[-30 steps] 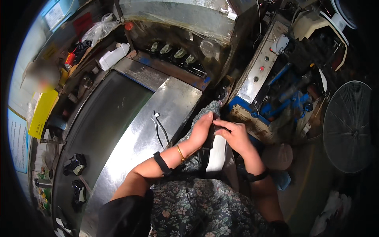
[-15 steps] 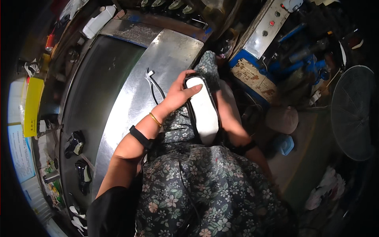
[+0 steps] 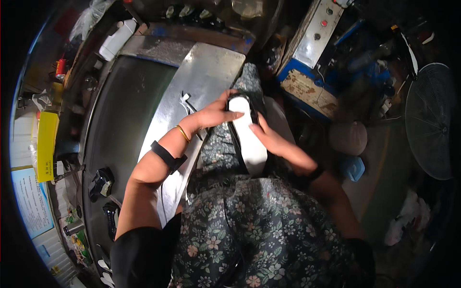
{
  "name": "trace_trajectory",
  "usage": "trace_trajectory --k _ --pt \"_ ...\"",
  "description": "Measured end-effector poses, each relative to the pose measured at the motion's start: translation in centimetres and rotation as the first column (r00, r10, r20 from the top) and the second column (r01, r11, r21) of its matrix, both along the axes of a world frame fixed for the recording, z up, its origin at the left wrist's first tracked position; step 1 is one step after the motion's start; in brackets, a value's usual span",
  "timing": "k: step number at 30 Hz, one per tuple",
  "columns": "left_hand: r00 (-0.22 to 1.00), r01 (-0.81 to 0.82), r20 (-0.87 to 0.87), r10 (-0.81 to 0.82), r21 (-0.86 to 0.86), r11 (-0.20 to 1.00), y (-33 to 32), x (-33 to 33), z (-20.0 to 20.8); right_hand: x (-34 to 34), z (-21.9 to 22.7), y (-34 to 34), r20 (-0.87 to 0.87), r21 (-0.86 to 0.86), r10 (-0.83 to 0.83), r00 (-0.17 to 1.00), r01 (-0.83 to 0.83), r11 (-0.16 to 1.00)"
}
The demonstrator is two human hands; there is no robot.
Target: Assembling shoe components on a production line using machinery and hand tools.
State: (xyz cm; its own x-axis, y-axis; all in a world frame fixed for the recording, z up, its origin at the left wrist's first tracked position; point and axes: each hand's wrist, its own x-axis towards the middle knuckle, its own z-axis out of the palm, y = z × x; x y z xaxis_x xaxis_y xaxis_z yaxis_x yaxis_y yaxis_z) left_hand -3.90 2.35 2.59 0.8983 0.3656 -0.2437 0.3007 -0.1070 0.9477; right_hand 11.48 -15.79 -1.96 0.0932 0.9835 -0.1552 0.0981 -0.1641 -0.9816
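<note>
Over my lap is a black shoe (image 3: 252,144), bottom up, its long white underside facing me and black upper edges showing around it. My left hand (image 3: 217,114) grips its far end from the left, thumb pressed on the white face and fingers wrapped round the black edge. From the right, my right hand (image 3: 272,140) holds the side, its thumb and palm edge against the white surface; some fingers are hidden behind the shoe. A pair of pliers (image 3: 187,103) lies on the shiny metal tabletop (image 3: 211,65), just left of my left hand.
Left of the metal top runs a dark belt (image 3: 129,101) with black shoes (image 3: 102,183) along its outer edge. A blue machine with a button panel (image 3: 312,43) stands at far right. Further right are a round fan guard (image 3: 430,122), a stool (image 3: 348,138) and a light-blue container (image 3: 353,168).
My right hand has come up from beside and behind the shoe; its thumb now rests on the white underside. My left hand keeps its hold, and the view has shifted slightly.
</note>
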Motion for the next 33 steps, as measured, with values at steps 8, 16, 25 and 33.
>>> trace_trajectory --k 8,16,25,33 --pt "0.711 -0.608 -0.238 0.662 0.265 0.748 -5.0 1.9 -2.8 -2.9 0.0 2.3 -0.292 -0.235 -0.407 0.865 0.348 0.908" --pt "0.915 -0.383 0.011 0.404 0.339 0.859 -7.0 -4.0 -2.3 -5.6 -0.1 2.2 0.072 0.062 -0.292 0.954 0.288 0.956" --pt "0.787 -0.499 0.138 0.602 -0.431 0.752 -6.2 -2.1 -4.5 -3.0 -1.3 1.6 -0.017 0.135 -0.262 0.965 0.262 0.956" --pt "0.881 -0.436 -0.156 0.447 0.101 0.894 -0.5 4.8 0.7 1.0 0.2 12.2 0.107 0.057 -0.426 0.898 0.423 0.905"
